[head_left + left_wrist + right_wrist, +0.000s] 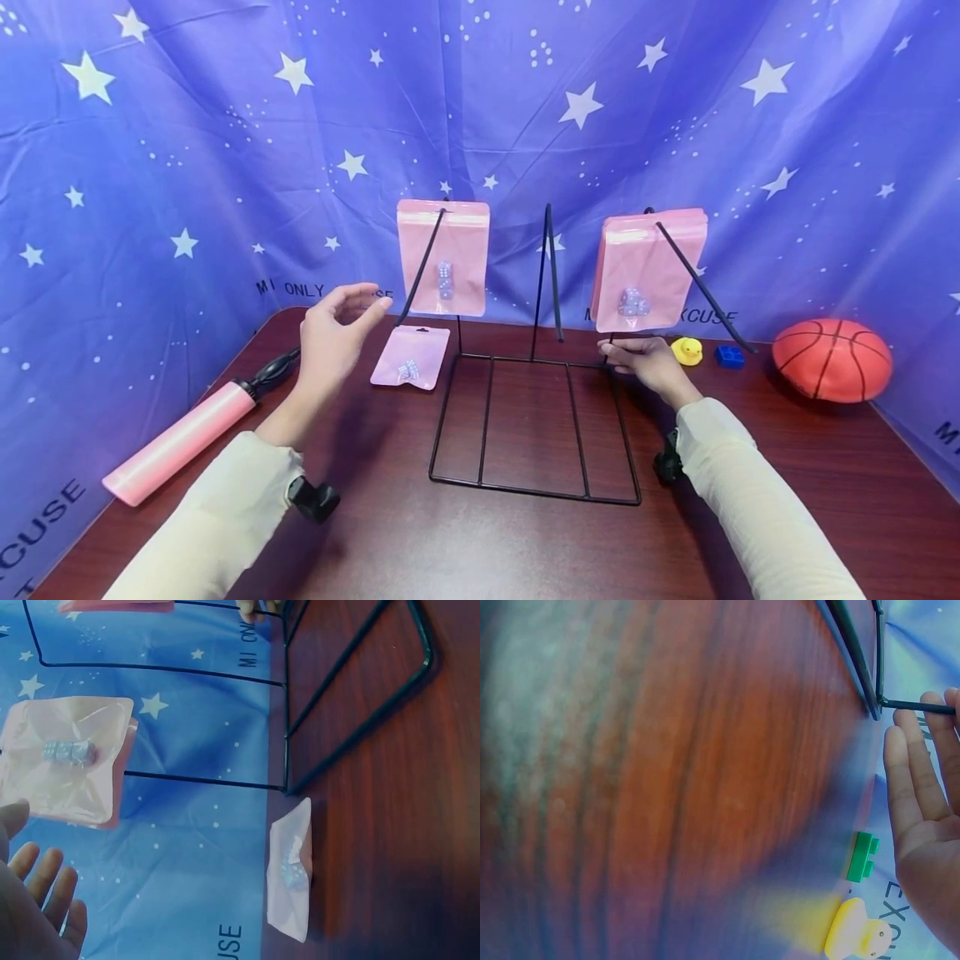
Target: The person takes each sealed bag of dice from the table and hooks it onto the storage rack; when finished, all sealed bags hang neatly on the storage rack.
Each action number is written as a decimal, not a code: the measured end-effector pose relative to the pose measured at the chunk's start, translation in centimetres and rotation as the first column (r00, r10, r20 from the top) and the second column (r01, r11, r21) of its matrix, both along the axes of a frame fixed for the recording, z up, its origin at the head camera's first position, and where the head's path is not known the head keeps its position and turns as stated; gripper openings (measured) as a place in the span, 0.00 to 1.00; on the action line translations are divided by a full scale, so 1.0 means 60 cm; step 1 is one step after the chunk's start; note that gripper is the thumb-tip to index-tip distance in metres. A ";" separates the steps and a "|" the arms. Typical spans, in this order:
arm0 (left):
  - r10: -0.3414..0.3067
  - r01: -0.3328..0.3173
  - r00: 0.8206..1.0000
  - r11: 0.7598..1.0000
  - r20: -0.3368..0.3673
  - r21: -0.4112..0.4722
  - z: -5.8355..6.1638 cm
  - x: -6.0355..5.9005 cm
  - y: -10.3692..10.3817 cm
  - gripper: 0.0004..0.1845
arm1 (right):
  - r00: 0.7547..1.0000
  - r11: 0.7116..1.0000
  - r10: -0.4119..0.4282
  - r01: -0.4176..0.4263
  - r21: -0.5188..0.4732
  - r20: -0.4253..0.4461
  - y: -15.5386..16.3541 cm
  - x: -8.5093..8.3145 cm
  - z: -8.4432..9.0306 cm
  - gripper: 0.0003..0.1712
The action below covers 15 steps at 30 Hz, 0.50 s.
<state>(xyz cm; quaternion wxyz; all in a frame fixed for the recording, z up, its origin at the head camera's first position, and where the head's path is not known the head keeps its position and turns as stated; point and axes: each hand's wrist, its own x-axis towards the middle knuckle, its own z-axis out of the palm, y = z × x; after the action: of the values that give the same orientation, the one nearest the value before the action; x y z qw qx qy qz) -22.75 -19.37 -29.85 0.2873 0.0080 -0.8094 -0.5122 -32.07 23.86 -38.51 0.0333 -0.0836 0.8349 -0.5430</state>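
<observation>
A black wire display rack stands on the table with three hooks. Pink zip bags with dice inside hang on its left hook, and a stack of similar bags hangs on the right hook. My left hand is raised just left of the left hook's tip, fingers apart and holding nothing. My right hand pinches the rack's right upright, below the right bags; the thumb is partly hidden. One more pink bag lies on the table between my left hand and the rack.
A pink hand pump with a black end lies at left. Behind and right of my right hand are a yellow rubber duck, a blue toy block and a slightly sagging basketball. A starry blue curtain hangs behind the table.
</observation>
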 end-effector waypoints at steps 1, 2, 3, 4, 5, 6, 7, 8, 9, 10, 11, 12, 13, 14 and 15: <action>-0.014 0.014 1.000 1.000 0.013 -0.013 -0.002 0.002 -0.003 0.19 | 1.000 1.000 -0.002 0.002 0.001 -0.001 0.000 0.000 0.000 0.27; -0.025 0.026 0.999 0.999 0.025 -0.025 -0.004 0.003 -0.006 0.19 | 1.000 1.000 -0.003 0.003 -0.001 -0.001 0.000 0.000 0.000 0.27; -0.035 0.037 0.999 0.999 0.038 -0.035 -0.006 0.005 -0.010 0.20 | 1.000 1.000 -0.002 0.002 -0.003 -0.002 0.001 0.000 0.000 0.27; -0.043 0.045 0.998 0.998 0.050 -0.039 -0.009 0.006 -0.013 0.19 | 1.000 1.000 -0.002 0.002 -0.007 -0.004 0.001 0.000 0.000 0.27; -0.050 0.053 0.997 0.998 0.063 -0.045 -0.013 0.007 -0.016 0.20 | 1.000 1.000 0.001 -0.001 -0.007 -0.007 0.001 0.000 -0.001 0.27; -0.055 0.059 0.995 0.997 0.079 -0.052 -0.016 0.007 -0.020 0.20 | 1.000 1.000 0.003 -0.003 -0.007 -0.010 0.001 -0.001 -0.001 0.27; -0.058 0.064 0.993 0.996 0.098 -0.061 -0.020 0.007 -0.024 0.20 | 1.000 1.000 0.009 -0.009 -0.003 -0.014 0.002 -0.001 -0.002 0.26; -0.062 0.070 0.991 0.995 0.118 -0.064 -0.024 0.007 -0.028 0.21 | 1.000 1.000 0.013 -0.013 -0.001 -0.014 0.001 -0.001 -0.002 0.26; -0.069 0.078 0.988 0.995 0.140 -0.066 -0.028 0.006 -0.032 0.21 | 1.000 1.000 0.017 -0.017 0.004 -0.015 0.001 -0.001 -0.002 0.25; -0.077 0.088 0.984 0.994 0.161 -0.066 -0.032 0.005 -0.036 0.22 | 1.000 1.000 0.018 -0.018 0.006 -0.014 0.001 -0.001 -0.002 0.25; -0.084 0.098 0.980 0.993 0.182 -0.070 -0.035 0.003 -0.040 0.23 | 1.000 1.000 0.021 -0.020 0.013 -0.013 0.002 -0.001 -0.002 0.24; -0.092 0.108 0.975 0.992 0.202 -0.069 -0.040 0.002 -0.044 0.24 | 1.000 1.000 0.022 -0.022 0.013 -0.013 0.001 -0.001 -0.001 0.24; -0.101 0.118 0.970 0.991 0.220 -0.064 -0.044 0.000 -0.049 0.25 | 1.000 1.000 0.024 -0.024 0.013 -0.012 0.000 -0.001 -0.001 0.25; -0.111 0.128 0.966 0.990 0.235 -0.057 -0.047 -0.002 -0.052 0.26 | 1.000 1.000 0.023 -0.023 0.011 -0.011 0.000 -0.001 -0.001 0.24; -0.119 0.137 0.961 0.989 0.248 -0.055 -0.051 -0.005 -0.056 0.26 | 1.000 1.000 0.023 -0.023 0.010 -0.013 -0.001 -0.001 -0.001 0.25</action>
<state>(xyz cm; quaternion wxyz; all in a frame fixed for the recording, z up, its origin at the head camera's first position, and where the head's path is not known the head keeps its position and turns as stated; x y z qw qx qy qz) -23.05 -22.75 -32.94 0.1520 0.0084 -0.8552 -0.4955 -32.13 23.80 -38.57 0.0346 -0.0968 0.8367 -0.5379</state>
